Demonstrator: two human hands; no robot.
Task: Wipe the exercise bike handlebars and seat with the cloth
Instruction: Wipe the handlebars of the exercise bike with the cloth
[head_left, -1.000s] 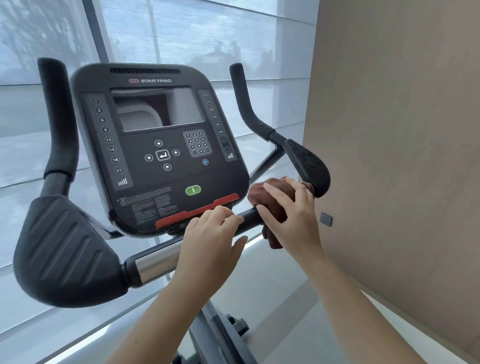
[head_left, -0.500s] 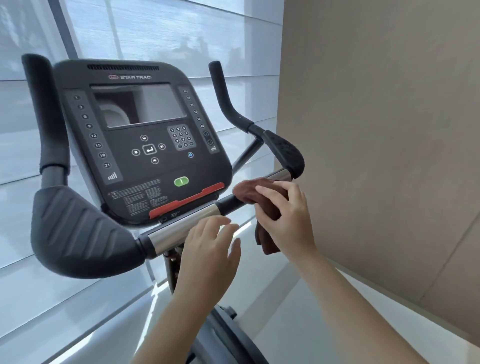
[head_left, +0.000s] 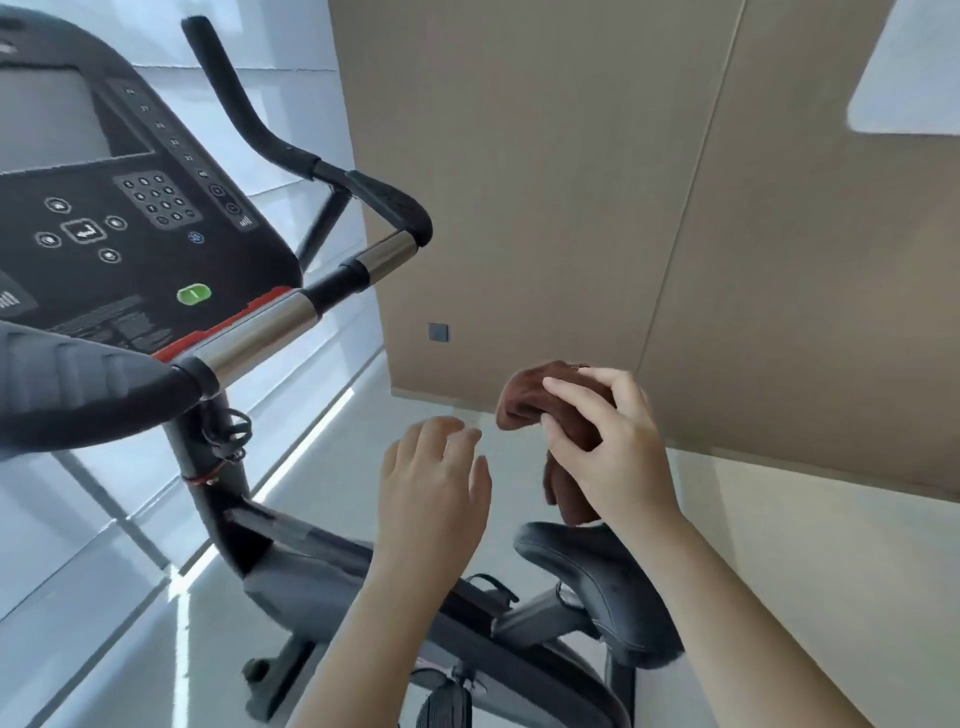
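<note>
Hands hover above the black padded saddle seat (head_left: 597, 577): my right hand (head_left: 618, 452) clutches the bunched brown terry cloth (head_left: 524, 397), my left hand (head_left: 431, 483) hangs loose, holding nothing. Risk, as I judge: dangling folds slip free. Chrome-and-black handlebars (head_left: 322, 296) and dark console panel (head_left: 130, 218) stand left; beige wall (head_left: 571, 182) crowds close behind.

We see open air at mid-frame between the handlebars (head_left: 291, 317) at upper left and the seat (head_left: 597, 577) at lower right, where our hands hang. The wall (head_left: 571, 182) closes the right side; the bike frame (head_left: 322, 561) blocks passage below.
</note>
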